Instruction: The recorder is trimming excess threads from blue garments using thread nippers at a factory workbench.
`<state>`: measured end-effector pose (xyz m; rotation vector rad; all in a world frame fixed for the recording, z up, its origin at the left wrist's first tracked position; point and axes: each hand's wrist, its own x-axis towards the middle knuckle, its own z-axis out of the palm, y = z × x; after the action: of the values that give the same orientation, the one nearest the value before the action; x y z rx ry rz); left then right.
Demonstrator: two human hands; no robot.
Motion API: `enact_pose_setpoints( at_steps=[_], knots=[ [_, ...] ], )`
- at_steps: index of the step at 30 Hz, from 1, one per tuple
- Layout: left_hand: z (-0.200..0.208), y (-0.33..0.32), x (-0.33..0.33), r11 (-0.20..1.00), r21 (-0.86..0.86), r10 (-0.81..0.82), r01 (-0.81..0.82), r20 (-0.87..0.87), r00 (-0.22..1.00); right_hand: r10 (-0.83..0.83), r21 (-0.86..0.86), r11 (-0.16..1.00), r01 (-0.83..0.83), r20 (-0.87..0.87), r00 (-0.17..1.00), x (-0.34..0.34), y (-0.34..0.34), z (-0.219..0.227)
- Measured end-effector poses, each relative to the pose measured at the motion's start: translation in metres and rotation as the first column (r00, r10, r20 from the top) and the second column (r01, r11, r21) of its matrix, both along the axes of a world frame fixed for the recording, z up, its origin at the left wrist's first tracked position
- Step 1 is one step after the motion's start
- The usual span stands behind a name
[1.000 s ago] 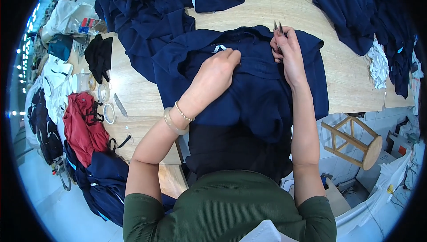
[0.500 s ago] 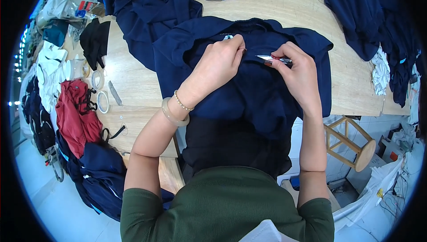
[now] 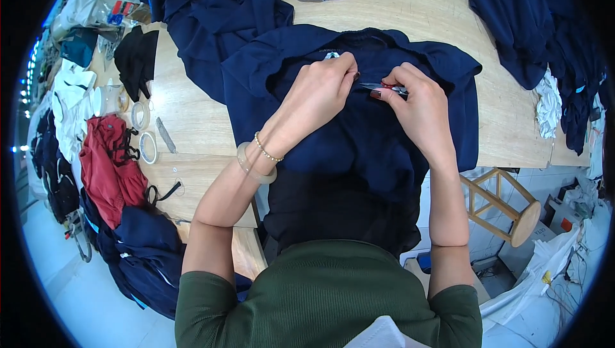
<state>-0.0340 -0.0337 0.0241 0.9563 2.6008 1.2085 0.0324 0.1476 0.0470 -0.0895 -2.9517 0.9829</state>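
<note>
A navy garment (image 3: 314,146) with a gathered, elastic-looking opening lies at the table's near edge and hangs over it. My left hand (image 3: 320,92) is closed in a pinch above that opening; whether it grips the cloth edge or a thread is hidden by the fingers. In my right hand (image 3: 419,108) is a small pair of thread snips (image 3: 398,90), its blades pointing left, close to the left fingertips. The blade tips sit just over the cloth. A small pale label (image 3: 331,55) shows inside the opening, behind my left hand.
More navy garments (image 3: 224,34) are heaped at the far left, and others (image 3: 512,28) at the right. Tape rolls (image 3: 148,147) lie on the wooden table (image 3: 198,124), beside a red garment (image 3: 112,162). A wooden stool (image 3: 525,223) stands at lower right.
My right hand has moved slightly left, bringing the snips' tips nearer to my left fingers. The left hand has shifted slightly right, still pinched.
</note>
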Motion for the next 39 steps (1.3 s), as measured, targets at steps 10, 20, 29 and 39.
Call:
enact_pose_setpoints(
  at_steps=[10, 20, 29, 39],
  knots=[
    [0.001, 0.001, 0.0, 1.0, -0.018, -0.009, 0.009, 0.003, 1.0, 0.001, -0.01, 1.0, -0.002, -0.004, 1.0, -0.001, -0.001, 0.0],
    [0.002, 0.0, 0.001, 0.999, -0.033, -0.025, 0.024, -0.027, 0.999, 0.042, 0.021, 0.999, -0.04, -0.09, 0.995, -0.001, -0.005, -0.006],
    [0.002, 0.001, 0.001, 0.999, -0.035, -0.008, 0.008, -0.01, 1.0, -0.026, -0.016, 1.0, 0.025, -0.06, 0.998, 0.005, 0.007, -0.006],
    [0.001, 0.001, 0.001, 0.997, -0.075, -0.023, 0.02, -0.039, 0.999, 0.007, -0.021, 1.0, -0.009, -0.085, 0.996, -0.001, 0.0, -0.012]
  ],
)
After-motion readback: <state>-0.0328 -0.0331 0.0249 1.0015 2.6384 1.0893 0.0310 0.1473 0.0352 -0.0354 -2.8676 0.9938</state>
